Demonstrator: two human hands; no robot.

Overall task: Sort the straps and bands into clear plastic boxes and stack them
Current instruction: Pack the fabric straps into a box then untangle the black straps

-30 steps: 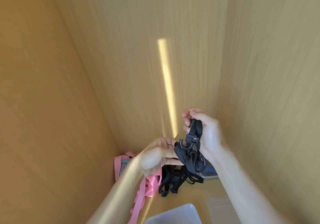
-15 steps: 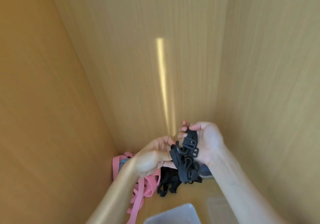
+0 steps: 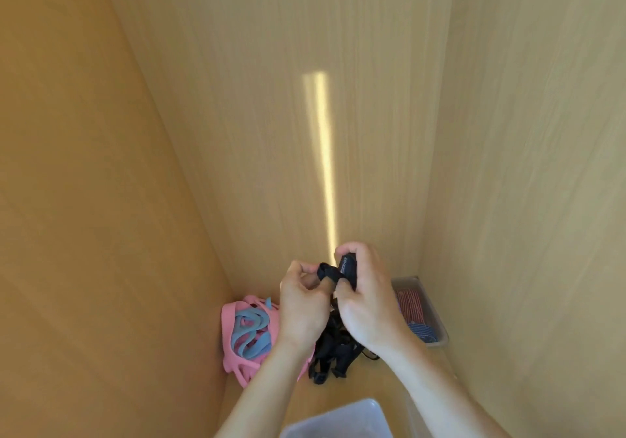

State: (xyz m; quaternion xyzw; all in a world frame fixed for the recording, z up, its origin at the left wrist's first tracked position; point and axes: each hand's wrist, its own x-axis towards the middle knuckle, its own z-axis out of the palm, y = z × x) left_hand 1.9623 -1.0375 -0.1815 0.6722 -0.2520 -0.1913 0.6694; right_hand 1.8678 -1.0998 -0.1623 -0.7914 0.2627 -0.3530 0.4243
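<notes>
Both my hands are up in front of me inside a wooden cabinet, forearms coming in from the bottom edge, backs of the hands toward the camera. My left hand [image 3: 302, 305] has fingers curled, pinching one end of a black strap [image 3: 333, 272] between thumb and fingertips. My right hand [image 3: 367, 297] is curled round the rest of that strap, fingers wrapped over the top of it, thumb on the near side. The strap sits bunched between the two hands, held in the air above the cabinet floor [image 3: 369, 385], knuckles of both hands close together.

Below the hands a heap of more black straps [image 3: 330, 353] lies on the floor, partly hidden by my wrists. Just left of that heap, in the back left corner, a pile of pink bands [image 3: 233, 346] with blue bands [image 3: 249, 334] lying on top.

Containers: a clear plastic box [image 3: 437, 331] stands against the right wall, beside my right wrist, with red striped and blue striped bands [image 3: 415, 312] inside. A second clear box [image 3: 342, 419] is at the bottom edge between my forearms; cut off by the frame, contents can't tell.

A thin strip of light [image 3: 323, 163] runs down the back wall.
</notes>
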